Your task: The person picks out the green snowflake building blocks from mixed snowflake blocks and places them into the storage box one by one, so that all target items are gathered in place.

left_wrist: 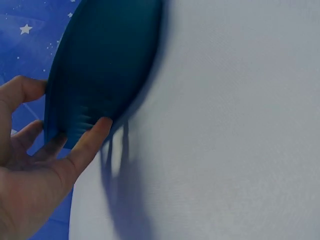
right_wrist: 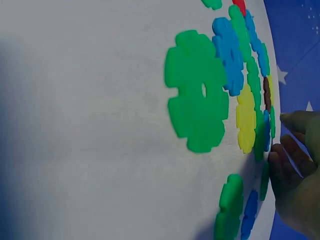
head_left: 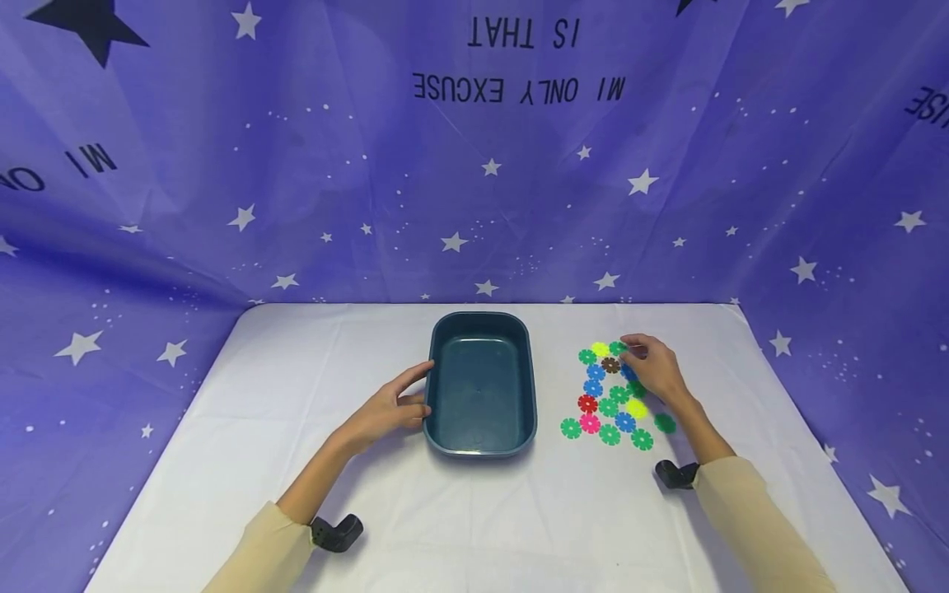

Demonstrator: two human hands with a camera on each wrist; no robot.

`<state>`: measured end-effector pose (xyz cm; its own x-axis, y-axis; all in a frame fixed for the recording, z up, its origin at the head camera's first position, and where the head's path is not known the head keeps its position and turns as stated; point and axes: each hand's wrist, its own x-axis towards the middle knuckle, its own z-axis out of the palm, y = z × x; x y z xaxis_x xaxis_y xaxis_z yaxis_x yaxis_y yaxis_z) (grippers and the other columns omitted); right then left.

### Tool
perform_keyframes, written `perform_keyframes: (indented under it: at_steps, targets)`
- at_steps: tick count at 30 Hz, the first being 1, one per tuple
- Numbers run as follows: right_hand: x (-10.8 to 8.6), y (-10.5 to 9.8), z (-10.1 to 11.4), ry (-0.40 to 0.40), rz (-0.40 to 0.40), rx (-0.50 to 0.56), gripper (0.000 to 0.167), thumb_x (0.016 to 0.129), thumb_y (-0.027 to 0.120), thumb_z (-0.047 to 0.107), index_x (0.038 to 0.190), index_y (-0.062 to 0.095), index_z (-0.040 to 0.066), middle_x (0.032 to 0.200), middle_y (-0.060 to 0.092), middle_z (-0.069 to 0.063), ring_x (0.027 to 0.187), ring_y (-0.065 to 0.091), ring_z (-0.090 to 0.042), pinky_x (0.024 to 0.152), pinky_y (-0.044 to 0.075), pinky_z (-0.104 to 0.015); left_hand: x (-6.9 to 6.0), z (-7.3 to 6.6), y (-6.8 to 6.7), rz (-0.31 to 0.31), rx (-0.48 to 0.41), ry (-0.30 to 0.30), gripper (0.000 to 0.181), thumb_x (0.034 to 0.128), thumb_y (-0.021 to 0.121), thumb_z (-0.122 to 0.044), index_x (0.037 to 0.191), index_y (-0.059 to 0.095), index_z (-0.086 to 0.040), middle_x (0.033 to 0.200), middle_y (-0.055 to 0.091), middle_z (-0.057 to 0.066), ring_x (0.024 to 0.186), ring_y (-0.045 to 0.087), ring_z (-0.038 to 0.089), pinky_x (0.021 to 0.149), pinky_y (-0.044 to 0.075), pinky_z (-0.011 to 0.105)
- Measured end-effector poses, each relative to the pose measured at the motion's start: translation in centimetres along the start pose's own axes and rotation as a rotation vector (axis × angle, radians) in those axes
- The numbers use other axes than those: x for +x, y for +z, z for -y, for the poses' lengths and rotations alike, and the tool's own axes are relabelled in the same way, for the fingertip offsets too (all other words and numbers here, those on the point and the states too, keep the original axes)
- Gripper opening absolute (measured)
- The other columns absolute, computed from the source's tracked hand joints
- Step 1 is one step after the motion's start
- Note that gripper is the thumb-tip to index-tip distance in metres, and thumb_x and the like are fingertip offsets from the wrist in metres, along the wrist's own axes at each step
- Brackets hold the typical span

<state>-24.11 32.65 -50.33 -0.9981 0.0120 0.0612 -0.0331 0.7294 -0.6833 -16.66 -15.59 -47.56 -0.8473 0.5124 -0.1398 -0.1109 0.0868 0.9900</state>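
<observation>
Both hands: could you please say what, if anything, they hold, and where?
The left hand only touches the bin, on its left side; whether the right hand holds anything is unclear.

"What is lettered on the starred curtain [head_left: 474, 198]?"

"Dark capitals, upside down from the wearer's side, run across the back panel: what looks like 'MI ONLY EXCUSE' [head_left: 519, 88], with 'IS THAT' [head_left: 525, 33] above it in the head view."

"And at the edges?"

"At left, 'MI' [head_left: 89, 159] stands beside an 'ON' [head_left: 24, 178] cut by the frame; at right, a clipped word shows 'USE' [head_left: 927, 104]. All are on the same fabric."
</observation>
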Motion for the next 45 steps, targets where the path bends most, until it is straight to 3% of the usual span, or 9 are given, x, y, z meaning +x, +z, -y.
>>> perform_keyframes:
  at_steps: [7, 13, 22, 27, 32, 36, 39, 42, 45]
  targets:
    - [0.8, 0.4, -0.3, 0.026, 0.026, -0.03, 0.044, 0.097, 0.063, 0.012, 0.137, 0.055, -0.006, 0.135, 0.051, -0.029, 0.121, 0.051, -0.045, 0.103, 0.042, -0.056, 0.3, 0.3, -0.1, 0.004, -0.086, -0.036, 0.08, 0.0914, 0.055, 0.002, 0.161, 0.018, -0.014, 0.165, 0.009, 0.011, 0.136, 0.038, 0.042, 0.095, 0.051, 0.046]
    - [1.1, 0.4, -0.2, 0.046, 0.043, -0.067, 0.043, 0.097, 0.063, 0.011, 0.136, 0.056, -0.006, 0.133, 0.052, -0.028, 0.121, 0.051, -0.044, 0.102, 0.043, -0.055, 0.8, 0.5, -0.4, 0.006, -0.085, -0.061, 0.082, 0.0914, 0.054, 0.002, 0.161, 0.017, -0.02, 0.166, 0.006, 0.01, 0.138, 0.034, 0.041, 0.096, 0.051, 0.049]
    - [1.8, 0.1, 0.9, 0.045, 0.107, -0.133, 0.039, 0.095, 0.063, 0.009, 0.129, 0.058, -0.01, 0.124, 0.051, -0.029, 0.114, 0.051, -0.044, 0.099, 0.044, -0.056, 1.1, 0.8, -0.7, 0.019, -0.133, -0.067, 0.088, 0.0865, 0.052, 0.004, 0.162, 0.013, -0.02, 0.165, 0.003, 0.013, 0.122, 0.046, 0.038, 0.092, 0.052, 0.051]
    - [2.2, -0.2, 0.8, 0.032, 0.122, -0.132, 0.037, 0.092, 0.064, 0.006, 0.123, 0.055, -0.012, 0.107, 0.055, -0.025, 0.097, 0.053, -0.038, 0.085, 0.048, -0.051, 1.2, 0.9, -0.7, 0.027, -0.137, -0.064, 0.089, 0.0861, 0.052, 0.004, 0.162, 0.012, -0.019, 0.165, 0.003, 0.014, 0.116, 0.048, 0.035, 0.093, 0.051, 0.052]
    - [1.9, -0.5, 1.1, 0.033, 0.118, -0.104, 0.03, 0.092, 0.064, 0.006, 0.12, 0.054, -0.002, 0.094, 0.06, -0.016, 0.078, 0.053, -0.027, 0.069, 0.045, -0.04, 1.2, 0.9, -0.6, 0.033, -0.142, -0.06, 0.089, 0.0867, 0.053, 0.003, 0.162, 0.011, -0.018, 0.165, 0.003, 0.015, 0.12, 0.045, 0.037, 0.094, 0.05, 0.052]
    - [1.3, -0.3, 2.8, -0.016, 0.096, -0.025, 0.027, 0.093, 0.065, 0.007, 0.118, 0.059, 0.001, 0.089, 0.064, -0.013, 0.072, 0.054, -0.024, 0.063, 0.045, -0.034, 1.2, 0.9, -0.6, 0.03, -0.145, -0.058, 0.088, 0.0873, 0.053, 0.003, 0.162, 0.012, -0.019, 0.165, 0.003, 0.015, 0.123, 0.044, 0.039, 0.095, 0.05, 0.052]
    - [0.7, -0.1, 5.1, -0.03, 0.124, 0.116, 0.027, 0.094, 0.065, 0.007, 0.12, 0.06, 0.001, 0.092, 0.065, -0.017, 0.076, 0.058, -0.031, 0.06, 0.047, -0.033, 1.2, 0.9, -0.6, 0.031, -0.148, -0.058, 0.088, 0.0876, 0.053, 0.003, 0.162, 0.013, -0.02, 0.165, 0.003, 0.015, 0.124, 0.044, 0.04, 0.094, 0.051, 0.052]
    - [-0.1, 0.5, 7.5, -0.022, 0.19, 0.289, 0.028, 0.095, 0.064, 0.005, 0.123, 0.06, -0.001, 0.099, 0.065, -0.022, 0.089, 0.063, -0.041, 0.071, 0.057, -0.036, 1.2, 0.9, -0.7, 0.034, -0.153, -0.059, 0.088, 0.0875, 0.054, 0.003, 0.162, 0.013, -0.02, 0.165, 0.003, 0.015, 0.124, 0.043, 0.04, 0.094, 0.051, 0.052]
    - [-1.0, 1.3, 9.7, -0.008, 0.258, 0.431, 0.03, 0.096, 0.063, 0.004, 0.125, 0.059, -0.003, 0.106, 0.065, -0.024, 0.1, 0.063, -0.046, 0.083, 0.058, -0.04, 1.1, 0.8, -0.7, 0.039, -0.161, -0.059, 0.088, 0.0873, 0.054, 0.003, 0.162, 0.012, -0.02, 0.165, 0.003, 0.015, 0.125, 0.043, 0.041, 0.095, 0.05, 0.052]
